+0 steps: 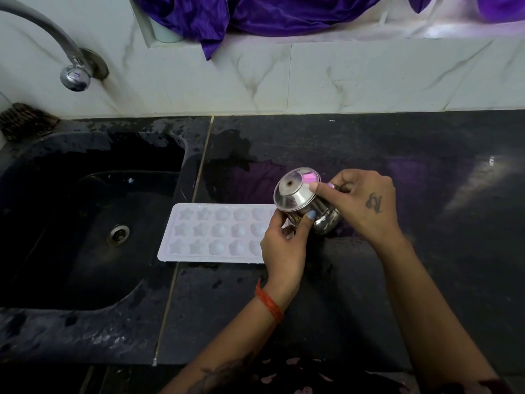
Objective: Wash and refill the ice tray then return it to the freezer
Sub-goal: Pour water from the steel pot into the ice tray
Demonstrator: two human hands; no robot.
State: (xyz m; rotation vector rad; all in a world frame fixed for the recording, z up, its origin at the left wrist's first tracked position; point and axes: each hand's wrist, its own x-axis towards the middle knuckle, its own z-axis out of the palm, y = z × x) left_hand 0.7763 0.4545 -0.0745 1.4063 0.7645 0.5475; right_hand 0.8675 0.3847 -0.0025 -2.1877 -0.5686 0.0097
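A white ice tray [210, 233] with star and round moulds lies flat on the dark counter, just right of the sink. Over its right end a small steel pot [301, 201] is tipped on its side, its mouth turned to the left and towards me. My left hand [282, 248] grips the pot from below, thumb on its neck. My right hand [360, 203] holds the pot's rounded body from the right, index finger laid on the rim. The tray's right end is hidden behind my left hand.
A black sink [85, 217] with a metal drain fills the left side. A steel tap [68, 66] comes out of the marble wall above it. A scrub pad [25, 120] sits at the sink's back left corner. Purple cloth [255, 15] hangs over the ledge. The counter [426, 166] is wet.
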